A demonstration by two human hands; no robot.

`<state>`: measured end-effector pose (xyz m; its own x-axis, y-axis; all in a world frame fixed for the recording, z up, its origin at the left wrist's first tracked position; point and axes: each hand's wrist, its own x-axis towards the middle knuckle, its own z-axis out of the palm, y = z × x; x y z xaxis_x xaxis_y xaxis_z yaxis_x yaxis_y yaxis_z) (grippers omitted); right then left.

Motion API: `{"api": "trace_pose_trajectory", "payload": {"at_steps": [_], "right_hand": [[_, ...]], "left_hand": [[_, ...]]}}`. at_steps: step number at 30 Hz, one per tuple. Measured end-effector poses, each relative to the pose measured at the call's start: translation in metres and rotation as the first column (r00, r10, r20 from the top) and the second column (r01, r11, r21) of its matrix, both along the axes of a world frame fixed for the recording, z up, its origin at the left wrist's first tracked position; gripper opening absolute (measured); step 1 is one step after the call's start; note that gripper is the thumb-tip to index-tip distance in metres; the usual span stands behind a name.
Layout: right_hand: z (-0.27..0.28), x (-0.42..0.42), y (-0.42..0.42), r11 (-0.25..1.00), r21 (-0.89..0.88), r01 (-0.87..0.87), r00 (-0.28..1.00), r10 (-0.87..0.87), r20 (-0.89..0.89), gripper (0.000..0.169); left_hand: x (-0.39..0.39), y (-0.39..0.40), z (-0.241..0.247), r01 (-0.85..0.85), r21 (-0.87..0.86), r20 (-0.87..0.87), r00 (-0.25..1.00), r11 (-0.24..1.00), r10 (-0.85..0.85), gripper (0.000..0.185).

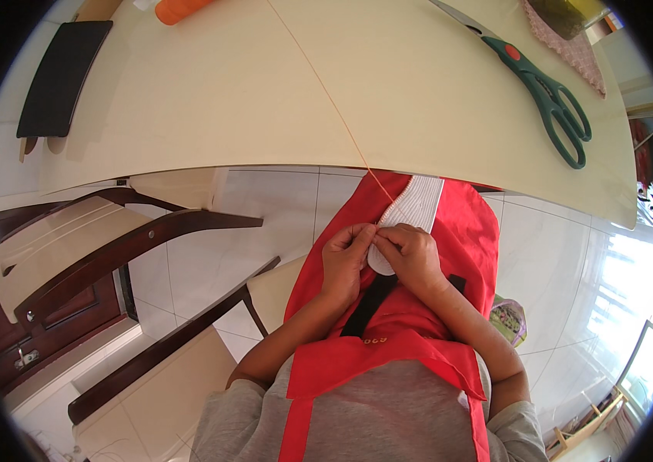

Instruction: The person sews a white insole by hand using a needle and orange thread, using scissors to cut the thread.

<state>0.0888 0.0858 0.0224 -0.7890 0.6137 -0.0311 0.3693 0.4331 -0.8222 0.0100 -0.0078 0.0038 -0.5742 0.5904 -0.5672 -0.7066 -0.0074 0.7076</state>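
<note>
A white, ribbed cloth shoe insole [420, 199] lies over my lap, on the red apron [468, 231]. Orange stitching runs along its left edge. My left hand [345, 263] pinches that edge from the left, with thumb and index finger together. From the right, my right hand [416, 254] grips the insole, its fingertips meeting those of my left hand. Something thin and dark shows at the fingertips, too small to identify. Orange thread [335, 104] stretches from the stitched edge up across the cream table [217, 110] and out of the top of the view.
Green-handled scissors [540, 86] lie on the table at the right, near a pink cloth [578, 60] under a jar. An orange object [181, 8] is at the top edge. Chairs with dark wooden frames [147, 237] stand on the left. A black-backed chair [64, 81] is beyond the table.
</note>
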Motion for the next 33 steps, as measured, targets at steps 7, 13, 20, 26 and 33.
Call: {"api": "trace_pose_trajectory", "payload": {"at_steps": [7, 13, 20, 26, 33], "right_hand": [[0.008, 0.004, 0.011, 0.999, -0.018, -0.049, 0.999, 0.049, 0.023, 0.012], [0.012, 0.012, 0.028, 0.995, -0.100, -0.030, 0.996, 0.021, -0.082, 0.008], [-0.004, 0.003, 0.021, 0.915, -0.401, -0.030, 0.976, -0.060, -0.210, 0.009], [-0.004, 0.002, 0.017, 0.908, -0.416, 0.050, 0.991, -0.097, -0.094, 0.010], [0.001, 0.001, 0.016, 0.888, -0.453, 0.077, 0.995, -0.099, -0.025, 0.011]], "left_hand": [[0.000, 0.000, 0.001, 0.005, 0.013, 0.018, 1.000, 1.000, -0.005, 0.011], [-0.002, -0.003, -0.002, 0.061, -0.006, 0.001, 0.998, 0.998, -0.061, 0.012], [-0.003, -0.001, 0.004, 0.140, -0.043, -0.036, 0.989, 0.989, -0.142, 0.012], [-0.003, -0.002, 0.004, 0.134, -0.023, -0.044, 0.990, 0.991, -0.135, 0.013], [-0.002, -0.003, 0.003, 0.156, -0.026, -0.095, 0.983, 0.987, -0.158, 0.012]]}}
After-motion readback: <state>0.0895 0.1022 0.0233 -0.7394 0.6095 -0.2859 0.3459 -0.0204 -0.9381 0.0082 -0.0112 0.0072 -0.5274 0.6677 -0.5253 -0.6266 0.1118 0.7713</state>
